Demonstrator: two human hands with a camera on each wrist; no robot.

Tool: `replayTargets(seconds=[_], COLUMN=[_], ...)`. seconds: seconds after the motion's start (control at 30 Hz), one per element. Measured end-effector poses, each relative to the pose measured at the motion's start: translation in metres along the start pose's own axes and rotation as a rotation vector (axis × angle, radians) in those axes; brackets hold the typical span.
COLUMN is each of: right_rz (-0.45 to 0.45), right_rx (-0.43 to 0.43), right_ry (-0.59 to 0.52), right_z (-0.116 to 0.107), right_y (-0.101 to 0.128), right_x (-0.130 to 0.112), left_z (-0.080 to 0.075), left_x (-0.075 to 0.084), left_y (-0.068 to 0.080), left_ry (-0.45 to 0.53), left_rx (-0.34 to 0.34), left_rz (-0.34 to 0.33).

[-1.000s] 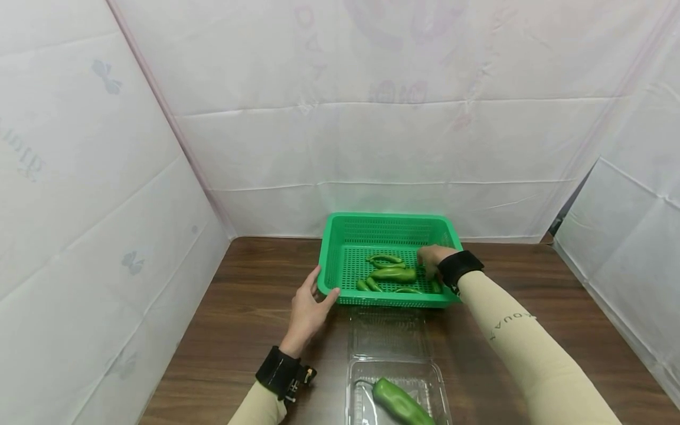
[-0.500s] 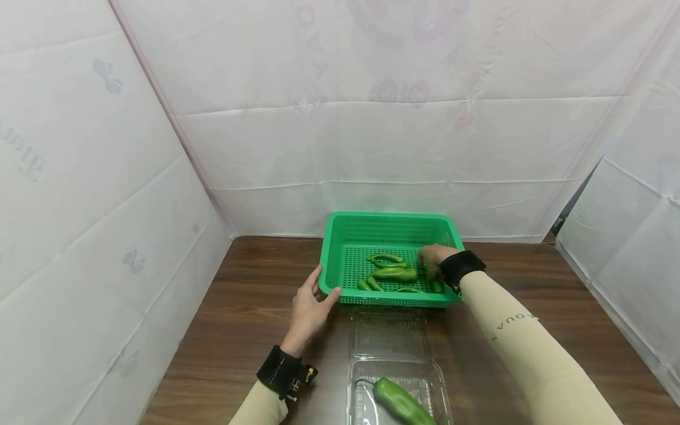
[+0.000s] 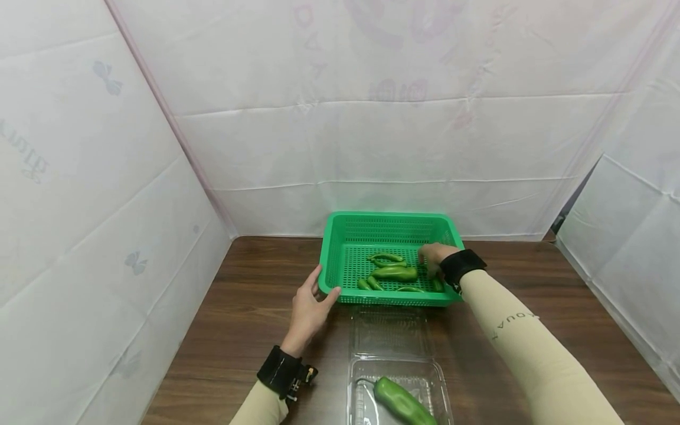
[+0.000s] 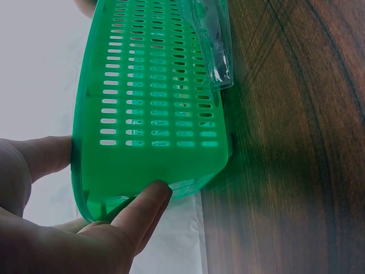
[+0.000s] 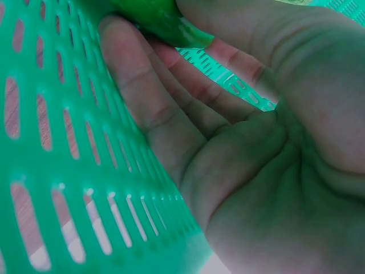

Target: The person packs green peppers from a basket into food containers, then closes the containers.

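Observation:
A green slotted basket [image 3: 388,216] stands on the wooden table and holds several green peppers [image 3: 394,273]. My left hand [image 3: 319,293] grips the basket's near left corner, thumb on the outer wall and fingers over the rim; the left wrist view shows this grip [image 4: 108,177] on the basket [image 4: 154,85]. My right hand [image 3: 429,265] is inside the basket at its right end. In the right wrist view its curled fingers [image 5: 188,31] pinch a green pepper [image 5: 162,17] against the basket wall [image 5: 51,142].
An opened clear plastic clamshell [image 3: 441,383] lies in front of the basket with one large green pepper [image 3: 401,402] in its near half. White sheeted walls close in the back and both sides. Bare wood table [image 3: 249,295] shows left and right of the basket.

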State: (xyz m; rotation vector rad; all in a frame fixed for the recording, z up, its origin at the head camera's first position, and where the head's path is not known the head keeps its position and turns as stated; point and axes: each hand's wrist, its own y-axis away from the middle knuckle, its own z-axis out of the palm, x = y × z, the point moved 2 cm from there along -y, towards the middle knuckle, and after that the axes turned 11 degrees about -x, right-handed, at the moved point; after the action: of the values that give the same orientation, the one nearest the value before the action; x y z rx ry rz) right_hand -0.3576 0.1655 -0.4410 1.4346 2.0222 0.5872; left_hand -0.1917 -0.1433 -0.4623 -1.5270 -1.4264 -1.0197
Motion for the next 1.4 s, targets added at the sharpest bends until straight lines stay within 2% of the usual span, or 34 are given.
replayTargets(seconds=[0.8,1.13,1.3,1.4], right_rz=[-0.017,-0.079,-0.124,-0.137], right_rx=[0.03,0.041,0.099,0.121], right_ry=[-0.025,-0.034,0.006,-0.006], right_z=[-0.004,-0.006,-0.008,-0.01], right_y=[0.009,0.014,0.017,0.019], right_x=[-0.005,-0.006,-0.008,-0.008], left_z=[0.0,0.0,0.0,0.0], left_x=[0.002,0.0,-0.001,-0.001], left_y=[0.003,0.003,0.002,0.002], left_ry=[-0.007,-0.008,-0.003,-0.001], left_rx=[-0.007,-0.011,-0.013,-0.015], left_rz=[0.002,0.004,0.002,0.001])
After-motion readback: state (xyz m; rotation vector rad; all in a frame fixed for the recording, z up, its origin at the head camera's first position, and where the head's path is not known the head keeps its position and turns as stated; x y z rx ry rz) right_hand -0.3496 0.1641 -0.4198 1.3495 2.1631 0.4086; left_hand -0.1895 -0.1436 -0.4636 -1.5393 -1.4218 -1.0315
